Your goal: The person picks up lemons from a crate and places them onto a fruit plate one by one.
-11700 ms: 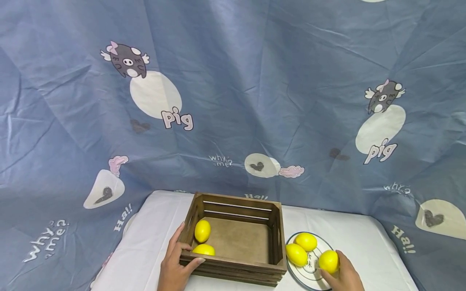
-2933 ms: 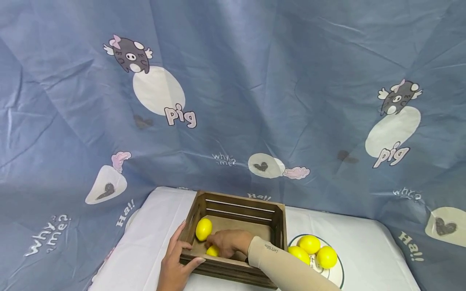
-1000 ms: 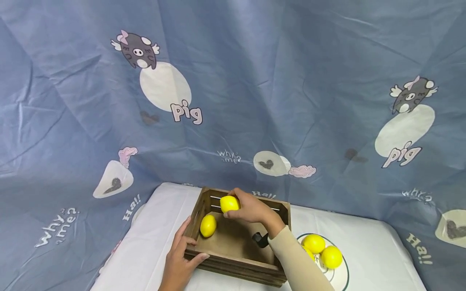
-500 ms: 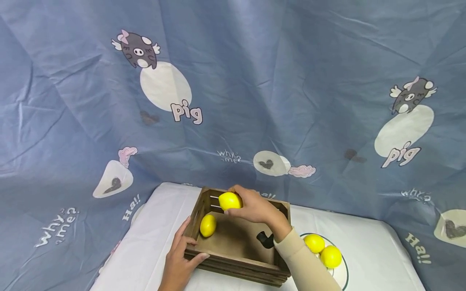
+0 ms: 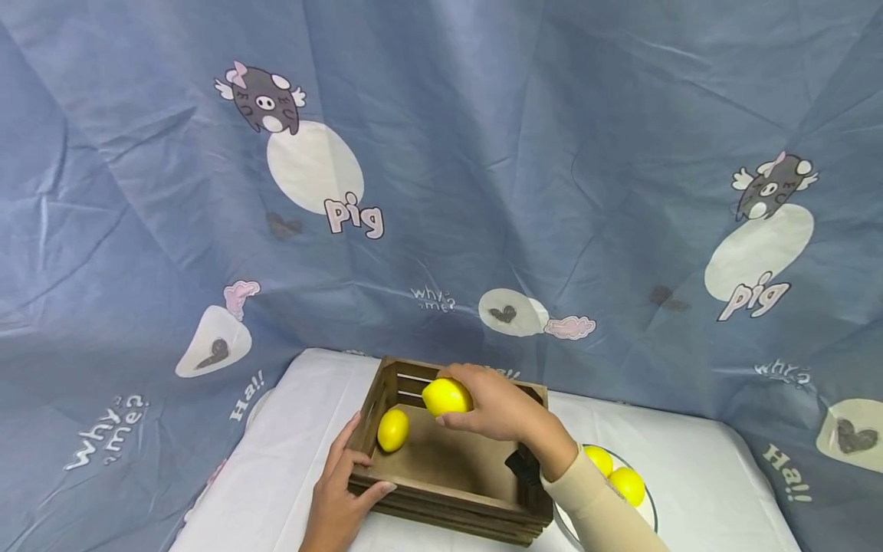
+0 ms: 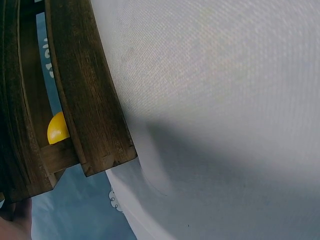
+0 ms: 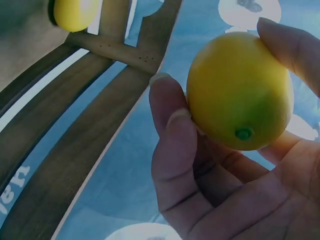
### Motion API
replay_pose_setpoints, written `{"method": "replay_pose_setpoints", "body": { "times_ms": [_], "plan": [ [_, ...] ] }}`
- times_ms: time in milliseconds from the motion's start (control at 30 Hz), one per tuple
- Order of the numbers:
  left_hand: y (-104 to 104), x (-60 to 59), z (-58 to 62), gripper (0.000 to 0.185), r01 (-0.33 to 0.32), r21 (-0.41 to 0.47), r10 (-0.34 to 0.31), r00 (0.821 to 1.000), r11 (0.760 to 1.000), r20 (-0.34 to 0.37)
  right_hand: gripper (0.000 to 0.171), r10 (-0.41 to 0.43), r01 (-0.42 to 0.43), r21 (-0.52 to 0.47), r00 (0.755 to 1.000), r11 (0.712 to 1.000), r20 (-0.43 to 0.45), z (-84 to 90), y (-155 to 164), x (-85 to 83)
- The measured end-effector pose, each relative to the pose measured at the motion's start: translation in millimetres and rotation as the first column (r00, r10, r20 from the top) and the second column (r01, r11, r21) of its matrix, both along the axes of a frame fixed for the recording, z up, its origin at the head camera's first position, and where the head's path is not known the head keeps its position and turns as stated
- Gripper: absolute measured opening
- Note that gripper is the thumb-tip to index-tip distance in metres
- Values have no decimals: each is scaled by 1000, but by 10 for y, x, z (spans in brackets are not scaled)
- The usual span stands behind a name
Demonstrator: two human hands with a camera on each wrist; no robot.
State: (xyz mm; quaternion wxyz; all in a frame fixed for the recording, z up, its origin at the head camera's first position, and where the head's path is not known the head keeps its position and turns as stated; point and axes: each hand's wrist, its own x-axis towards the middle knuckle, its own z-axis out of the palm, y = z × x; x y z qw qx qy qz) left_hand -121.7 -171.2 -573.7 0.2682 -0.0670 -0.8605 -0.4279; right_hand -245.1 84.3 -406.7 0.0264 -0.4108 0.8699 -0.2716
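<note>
My right hand (image 5: pixel 493 402) pinches a yellow lemon (image 5: pixel 447 397) above the inside of a brown slatted wooden crate (image 5: pixel 455 494). In the right wrist view, thumb and fingers curl about that lemon (image 7: pixel 235 90), whose green stem spot faces the camera. Another lemon (image 5: pixel 393 430) lies on the crate floor by its left wall; part of it (image 6: pixel 57 129) shows between slats in the left wrist view. At the crate's front left corner my left hand (image 5: pixel 338 491) grips the rim, thumb along the front wall.
Right of the crate, a white plate (image 5: pixel 645 510) with a dark rim bears lemons (image 5: pixel 628 486), partly hidden by my right sleeve (image 5: pixel 600 510). A white cloth (image 5: pixel 704 460) covers the table. A blue printed curtain (image 5: pixel 428 153) hangs behind.
Since 2.9 s ago, my right hand has lifted a lemon off the crate floor. Over the last second it has shifted slightly right and toward me. My left hand stays on the crate.
</note>
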Motion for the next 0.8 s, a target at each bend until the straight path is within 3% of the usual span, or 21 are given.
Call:
{"method": "replay_pose_setpoints", "body": {
  "times_ms": [233, 800],
  "plan": [
    [15, 8, 9, 43, -12, 11, 12, 1000, 1000, 1, 49, -24, 24, -2, 999, 1000, -38, -38, 114, 72],
    [6, 0, -3, 45, -29, -17, 28, 999, 999, -19, 55, -88, 88, -30, 996, 996, 10, -73, 410, 324]
  ]
}}
